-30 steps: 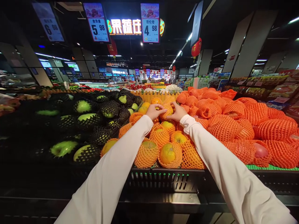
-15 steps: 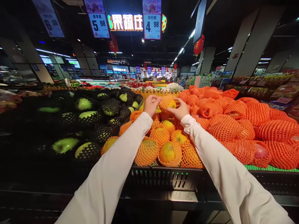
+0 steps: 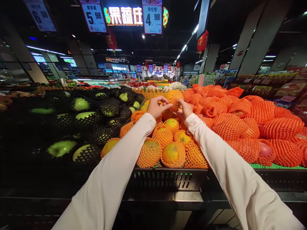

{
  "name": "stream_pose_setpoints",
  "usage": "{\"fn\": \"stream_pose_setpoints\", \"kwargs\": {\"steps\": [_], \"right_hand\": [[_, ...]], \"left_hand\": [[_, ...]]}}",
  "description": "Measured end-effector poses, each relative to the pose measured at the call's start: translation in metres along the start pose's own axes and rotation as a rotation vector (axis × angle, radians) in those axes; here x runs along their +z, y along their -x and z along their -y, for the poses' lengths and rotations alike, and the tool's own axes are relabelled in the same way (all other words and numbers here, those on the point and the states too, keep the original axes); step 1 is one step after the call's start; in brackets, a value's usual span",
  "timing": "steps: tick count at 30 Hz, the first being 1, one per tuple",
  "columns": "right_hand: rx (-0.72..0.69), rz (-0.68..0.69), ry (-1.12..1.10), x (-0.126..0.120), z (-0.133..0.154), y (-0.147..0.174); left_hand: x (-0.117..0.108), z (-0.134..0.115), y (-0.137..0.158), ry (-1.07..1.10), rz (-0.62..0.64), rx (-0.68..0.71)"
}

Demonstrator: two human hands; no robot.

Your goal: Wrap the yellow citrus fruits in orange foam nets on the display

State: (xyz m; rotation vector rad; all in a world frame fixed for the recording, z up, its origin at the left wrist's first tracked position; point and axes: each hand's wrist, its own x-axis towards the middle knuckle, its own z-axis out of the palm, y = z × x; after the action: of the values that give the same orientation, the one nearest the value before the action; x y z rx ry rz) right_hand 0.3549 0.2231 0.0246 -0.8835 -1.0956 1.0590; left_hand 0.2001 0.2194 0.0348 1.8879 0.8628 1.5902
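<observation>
A: In the head view, where is the orange?

B: Just above the centre of the frame, in orange netting, between the left hand and the right hand.

A: And the fingers?

B: The left thumb and forefinger close on its lower left side. The right fingers close on its right side, the thumb at the edge; their tips are partly hidden, so I can't tell how far they reach beneath it.

A: What lies under the hands?

B: More oranges, piled from the centre down to the lower middle, most in orange nets. They sit behind the front wall of a black basket.

A: To the sides?

B: Green apples in black nets fill the left of the frame, and red-netted fruit the right. Pale sleeves reach in from both lower corners.

A: And further back?

B: A yellow fence behind the oranges; at the top, a price sign reading 4.98, and a red lantern at the upper right.
</observation>
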Motion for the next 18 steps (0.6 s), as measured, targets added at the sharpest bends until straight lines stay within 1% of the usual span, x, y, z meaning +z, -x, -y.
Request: {"fn": "stream_pose_setpoints", "kwargs": {"steps": [4, 8, 11, 14, 15, 18], "right_hand": [[0.072, -0.032, -0.071, 0.002, 0.0, 0.002], [0.084, -0.066, -0.074, 0.002, -0.001, 0.0], [0.055, -0.092, -0.067, -0.001, -0.004, -0.004], [-0.011, -0.101, -0.032, -0.003, -0.009, -0.009], [-0.03, -0.105, -0.025, -0.003, -0.01, -0.01], [-0.043, -0.103, -0.028, -0.003, -0.012, -0.01]], "left_hand": [[-0.002, 0.001, -0.001, -0.033, 0.04, 0.033], [0.0, 0.001, -0.002, 0.093, 0.042, 0.028], [0.002, -0.001, -0.004, 0.207, 0.043, -0.022], [0.002, -0.004, -0.005, 0.254, 0.037, -0.088], [0.001, -0.006, -0.004, 0.25, 0.042, -0.093], [-0.002, -0.008, -0.003, 0.186, 0.068, -0.043]]}}
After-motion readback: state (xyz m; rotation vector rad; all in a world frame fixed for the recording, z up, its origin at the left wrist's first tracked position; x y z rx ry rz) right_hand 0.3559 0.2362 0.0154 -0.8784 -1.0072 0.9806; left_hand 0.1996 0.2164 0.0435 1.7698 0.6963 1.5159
